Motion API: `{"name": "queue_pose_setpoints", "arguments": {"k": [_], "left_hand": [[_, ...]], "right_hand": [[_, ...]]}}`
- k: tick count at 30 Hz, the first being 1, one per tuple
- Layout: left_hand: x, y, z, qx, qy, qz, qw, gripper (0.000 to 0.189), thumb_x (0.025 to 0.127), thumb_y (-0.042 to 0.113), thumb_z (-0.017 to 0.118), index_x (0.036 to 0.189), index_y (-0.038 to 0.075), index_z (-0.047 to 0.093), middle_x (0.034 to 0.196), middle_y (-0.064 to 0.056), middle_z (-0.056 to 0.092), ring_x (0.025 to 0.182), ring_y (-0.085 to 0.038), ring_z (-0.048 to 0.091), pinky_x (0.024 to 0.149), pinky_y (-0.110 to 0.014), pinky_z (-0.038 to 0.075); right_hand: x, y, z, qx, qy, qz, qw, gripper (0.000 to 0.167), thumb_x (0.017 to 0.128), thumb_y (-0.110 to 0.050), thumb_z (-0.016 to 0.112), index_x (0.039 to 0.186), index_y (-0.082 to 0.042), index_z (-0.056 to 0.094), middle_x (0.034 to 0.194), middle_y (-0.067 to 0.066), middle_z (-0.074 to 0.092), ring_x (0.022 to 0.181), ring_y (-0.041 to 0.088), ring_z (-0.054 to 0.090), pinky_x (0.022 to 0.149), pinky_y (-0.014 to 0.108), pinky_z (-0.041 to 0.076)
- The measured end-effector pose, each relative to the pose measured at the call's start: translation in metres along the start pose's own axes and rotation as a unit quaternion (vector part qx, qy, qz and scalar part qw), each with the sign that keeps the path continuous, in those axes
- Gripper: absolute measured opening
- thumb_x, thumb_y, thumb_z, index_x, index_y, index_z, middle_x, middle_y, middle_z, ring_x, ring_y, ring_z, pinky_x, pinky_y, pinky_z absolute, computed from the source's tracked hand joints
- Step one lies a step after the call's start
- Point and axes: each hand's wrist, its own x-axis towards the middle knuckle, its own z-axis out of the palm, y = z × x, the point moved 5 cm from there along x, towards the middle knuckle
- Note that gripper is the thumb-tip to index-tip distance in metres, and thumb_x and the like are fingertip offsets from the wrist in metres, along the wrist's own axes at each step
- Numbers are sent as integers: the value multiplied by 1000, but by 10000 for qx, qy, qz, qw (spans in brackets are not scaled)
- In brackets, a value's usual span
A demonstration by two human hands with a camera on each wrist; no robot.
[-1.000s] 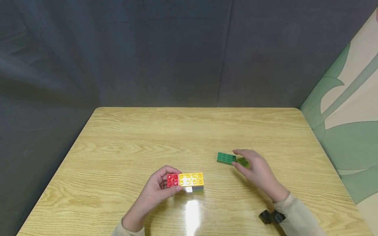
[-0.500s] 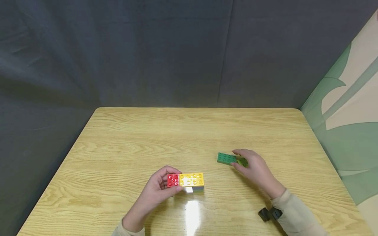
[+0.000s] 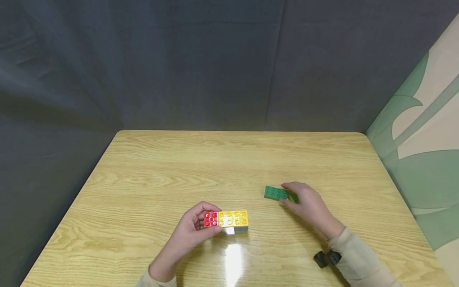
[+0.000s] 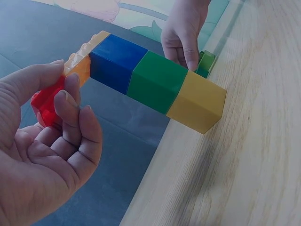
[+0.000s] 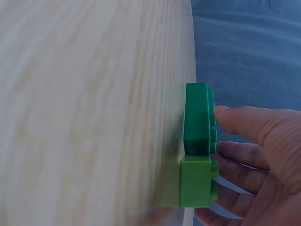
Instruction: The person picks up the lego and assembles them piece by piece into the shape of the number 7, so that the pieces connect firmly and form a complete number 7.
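Dark cloth (image 3: 64,95) covers the left side and the back. Beige left sleeve (image 3: 155,280) at the bottom edge, then left hand (image 3: 191,226) — gripping the red brick (image 3: 210,219), thumb in front, fingers on the far side. Red brick butts up against the yellow brick (image 3: 233,218), studs up on both. Under the yellow brick's right end, a column, best seen from the left wrist: blue block (image 4: 117,62), then green block (image 4: 157,82), then lower yellow block (image 4: 197,102) at the bottom. Can't tell if the column's foot touches the wood-grain counter (image 3: 172,167). Bright glare on the counter in front of it.

Further right, well apart from the stack: dark green brick (image 3: 275,193), flat on the counter, studs up, lime brick (image 3: 293,198) end to end with it. Right hand (image 3: 310,205) is over these two, thumb and fingers spread apart around where they meet, partly covering the lime brick — can't tell if it pinches either one. Black device (image 3: 335,257) at the cuff of the beige right sleeve (image 3: 360,259), another black piece (image 3: 320,259) just left of it. Far right, leaf-patterned panel (image 3: 430,175).
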Motion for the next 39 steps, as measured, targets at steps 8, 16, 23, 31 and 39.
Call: {"name": "queue_pose_setpoints", "arguments": {"k": [8, 16, 23, 31, 39], "left_hand": [[0, -1, -1, 24, 27, -28, 10000, 35, 81, -7, 70, 113, -9, 55, 95, -26, 65, 77, -12, 65, 66, -23, 57], [0, -1, -1, 64, 45, -84, 9999, 36, 81, -6, 71, 113, -8, 55, 94, -24, 66, 77, -12, 64, 66, -23, 57], [1, -2, -1, 55, 42, -78, 9999, 35, 81, -5, 71, 113, -8, 56, 94, -21, 67, 76, -12, 64, 65, -23, 57], [1, -1, 0, 33, 26, -18, 10000, 36, 81, -6, 71, 113, -9, 55, 93, -23, 66, 76, -11, 64, 65, -22, 57], [0, -1, -1, 68, 34, -12, 10000, 36, 81, -6, 71, 113, -9, 55, 94, -26, 65, 76, -12, 65, 66, -24, 57]], "right_hand": [[1, 2, 2, -77, -99, 58, 9999, 46, 84, -16, 77, 124, 1, 63, 118, 18, 65, 109, 36, 60, 89, 53, 50], [3, 3, 2, -114, -150, 29, 9998, 44, 83, -16, 78, 121, 1, 64, 116, 18, 66, 105, 34, 60, 86, 52, 51], [4, 5, 4, -311, -213, 47, 9993, 43, 82, -15, 79, 119, 2, 66, 114, 17, 67, 104, 34, 60, 85, 51, 52], [4, 3, 3, -358, -164, 12, 9992, 37, 81, -12, 79, 114, 1, 68, 111, 17, 67, 103, 35, 60, 84, 52, 52], [4, 1, 1, -320, -176, 104, 9993, 38, 83, -13, 78, 116, 1, 67, 113, 18, 67, 104, 35, 61, 86, 53, 51]]}}
